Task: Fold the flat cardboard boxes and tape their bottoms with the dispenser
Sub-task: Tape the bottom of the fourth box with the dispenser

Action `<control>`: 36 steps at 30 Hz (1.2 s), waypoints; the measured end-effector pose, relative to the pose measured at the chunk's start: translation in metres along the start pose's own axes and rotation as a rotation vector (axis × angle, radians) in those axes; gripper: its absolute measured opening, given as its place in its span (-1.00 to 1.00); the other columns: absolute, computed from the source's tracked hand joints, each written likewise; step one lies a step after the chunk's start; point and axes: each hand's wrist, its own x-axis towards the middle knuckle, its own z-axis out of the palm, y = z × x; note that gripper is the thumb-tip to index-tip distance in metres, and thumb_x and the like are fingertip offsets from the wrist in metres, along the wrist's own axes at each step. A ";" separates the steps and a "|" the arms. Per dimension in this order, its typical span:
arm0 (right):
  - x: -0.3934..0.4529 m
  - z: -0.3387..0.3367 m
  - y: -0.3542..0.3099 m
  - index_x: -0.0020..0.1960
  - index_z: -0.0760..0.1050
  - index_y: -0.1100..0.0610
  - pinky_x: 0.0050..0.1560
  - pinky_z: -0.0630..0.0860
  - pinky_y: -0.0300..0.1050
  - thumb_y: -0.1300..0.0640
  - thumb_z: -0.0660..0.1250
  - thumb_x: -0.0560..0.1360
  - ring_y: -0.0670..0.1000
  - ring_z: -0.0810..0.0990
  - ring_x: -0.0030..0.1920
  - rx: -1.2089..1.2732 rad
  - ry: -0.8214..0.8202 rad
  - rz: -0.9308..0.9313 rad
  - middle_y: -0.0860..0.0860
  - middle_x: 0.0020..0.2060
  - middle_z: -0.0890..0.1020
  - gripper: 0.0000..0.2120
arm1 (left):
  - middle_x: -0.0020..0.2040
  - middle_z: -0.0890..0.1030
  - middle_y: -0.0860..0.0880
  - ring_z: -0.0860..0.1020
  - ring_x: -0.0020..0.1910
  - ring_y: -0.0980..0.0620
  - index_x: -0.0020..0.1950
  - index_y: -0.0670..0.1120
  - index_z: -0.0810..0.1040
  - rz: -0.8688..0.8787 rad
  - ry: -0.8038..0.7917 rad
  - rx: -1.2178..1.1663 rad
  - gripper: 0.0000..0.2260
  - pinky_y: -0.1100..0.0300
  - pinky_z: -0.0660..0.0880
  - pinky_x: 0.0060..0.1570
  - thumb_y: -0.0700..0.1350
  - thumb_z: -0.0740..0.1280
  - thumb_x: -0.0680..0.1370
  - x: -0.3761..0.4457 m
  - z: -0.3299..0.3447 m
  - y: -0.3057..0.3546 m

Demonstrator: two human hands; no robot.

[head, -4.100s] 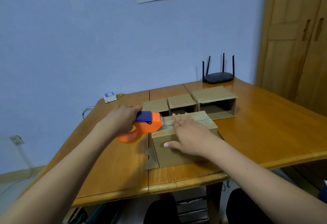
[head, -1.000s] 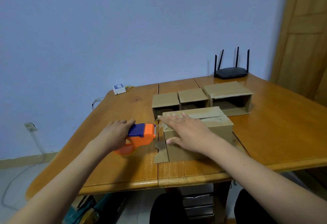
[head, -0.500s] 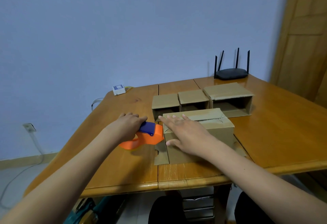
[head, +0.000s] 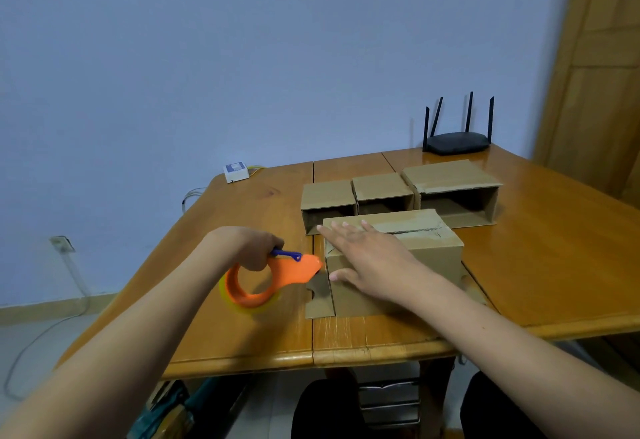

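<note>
A folded cardboard box [head: 424,248] stands bottom-up near the front of the wooden table [head: 554,265], with tape along its top seam. My right hand [head: 363,258] lies flat on the box's left part, fingers spread, thumb on the front face. My left hand [head: 247,246] grips the orange tape dispenser [head: 273,281], tilted nose-first against the box's left side. A loose flap [head: 318,294] lies flat at the box's lower left.
Three folded boxes lie on their sides behind, open ends toward me: two small ones [head: 327,201] [head: 382,192] and a larger one [head: 453,189]. A black router [head: 457,142] stands at the back edge. A small white device [head: 236,171] sits at the back left corner.
My left hand has tipped the dispenser so its nose points down against the box's left side and the roll hangs lower. My right hand stays pressed on the box.
</note>
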 end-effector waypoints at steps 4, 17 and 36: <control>0.000 0.000 0.000 0.63 -0.16 -0.06 0.55 0.01 0.00 -0.23 0.22 0.58 0.03 0.06 0.59 0.013 0.003 -0.005 0.02 0.60 0.03 -0.20 | -0.11 0.55 -0.04 0.49 -0.23 0.03 0.16 -0.05 0.47 -0.075 -0.122 -0.017 -0.71 0.15 0.46 -0.20 -0.31 0.13 0.53 -0.009 0.011 -0.014; -0.003 -0.008 -0.004 0.63 -0.14 -0.05 0.55 -0.03 -0.04 -0.21 0.26 0.58 -0.01 0.06 0.59 0.052 -0.004 0.009 0.01 0.60 0.07 -0.18 | -0.15 0.63 -0.14 0.64 -0.27 -0.04 0.01 -0.23 0.54 -0.321 0.137 -0.841 -0.87 0.19 0.58 -0.37 -0.19 0.35 0.52 0.004 0.057 -0.036; 0.000 -0.006 -0.006 0.63 -0.04 0.08 0.58 0.04 0.05 0.05 0.32 0.57 0.04 0.09 0.58 0.051 -0.006 0.045 0.05 0.60 0.13 -0.23 | 0.39 0.50 -0.06 0.42 0.39 -0.06 0.46 0.00 0.41 0.016 0.621 -1.434 -0.54 0.08 0.34 0.33 0.17 -0.01 0.68 -0.034 0.033 0.127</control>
